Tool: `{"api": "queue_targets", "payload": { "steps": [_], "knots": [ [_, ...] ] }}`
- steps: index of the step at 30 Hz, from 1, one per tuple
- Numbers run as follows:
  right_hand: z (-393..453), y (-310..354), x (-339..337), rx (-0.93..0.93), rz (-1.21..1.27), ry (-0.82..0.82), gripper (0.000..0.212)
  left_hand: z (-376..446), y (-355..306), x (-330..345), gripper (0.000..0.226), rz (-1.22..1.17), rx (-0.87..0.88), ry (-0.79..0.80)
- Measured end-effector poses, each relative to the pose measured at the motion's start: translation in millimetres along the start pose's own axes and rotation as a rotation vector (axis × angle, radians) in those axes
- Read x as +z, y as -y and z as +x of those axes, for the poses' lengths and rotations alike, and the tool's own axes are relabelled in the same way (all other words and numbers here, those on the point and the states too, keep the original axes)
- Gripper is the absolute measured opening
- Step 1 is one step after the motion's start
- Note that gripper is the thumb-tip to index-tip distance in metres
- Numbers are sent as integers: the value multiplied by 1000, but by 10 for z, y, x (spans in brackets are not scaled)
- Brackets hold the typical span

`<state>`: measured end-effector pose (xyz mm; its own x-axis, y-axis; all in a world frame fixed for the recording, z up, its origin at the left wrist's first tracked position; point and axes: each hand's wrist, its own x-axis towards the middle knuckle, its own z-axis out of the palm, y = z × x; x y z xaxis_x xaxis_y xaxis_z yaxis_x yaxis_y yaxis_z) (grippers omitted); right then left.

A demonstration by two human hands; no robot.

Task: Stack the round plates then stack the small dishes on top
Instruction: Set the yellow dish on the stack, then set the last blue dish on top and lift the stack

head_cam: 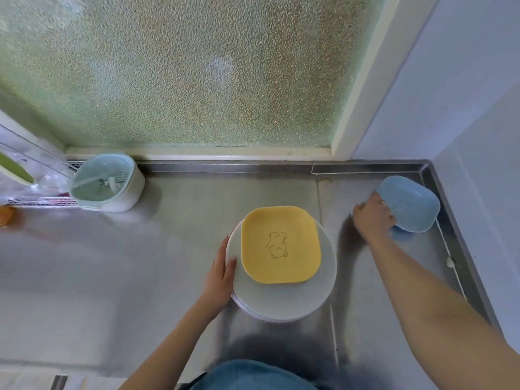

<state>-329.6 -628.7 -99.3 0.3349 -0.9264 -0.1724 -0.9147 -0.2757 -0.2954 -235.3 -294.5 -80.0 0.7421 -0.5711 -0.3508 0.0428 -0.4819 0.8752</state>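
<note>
A stack of round white plates (284,302) stands on the steel counter in the middle of the view. On top of it lies a small yellow square dish (280,244) with a bear drawing. My left hand (221,274) rests flat against the left rim of the stack, fingers extended. A small blue dish (412,205) is at the far right corner of the counter, tilted up off the surface. My right hand (372,216) grips its left edge.
A pale green and white lidded container (108,182) stands at the back left, beside a wire rack (42,202) with plastic bags. A frosted window runs along the back. A white wall (478,136) and the counter's raised steel rim (450,229) bound the right side.
</note>
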Motion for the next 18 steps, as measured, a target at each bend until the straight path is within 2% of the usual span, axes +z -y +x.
{"api": "queue_targets", "payload": {
  "steps": [2, 5, 10, 18],
  "knots": [
    [11, -18, 68, 8, -18, -29, 42, -17, -34, 9, 40, 10, -11, -3],
    [-49, -54, 149, 10, -55, -63, 40, -16, -20, 3, 52, 1, -17, -2],
    [-205, -108, 209, -102, -119, -108, 20, -33, -54, 14, 54, 16, -6, 11],
    [-607, -91, 79, -88, 192, -244, 26, -17, -3, -41, 52, 73, -20, 32]
  ]
}}
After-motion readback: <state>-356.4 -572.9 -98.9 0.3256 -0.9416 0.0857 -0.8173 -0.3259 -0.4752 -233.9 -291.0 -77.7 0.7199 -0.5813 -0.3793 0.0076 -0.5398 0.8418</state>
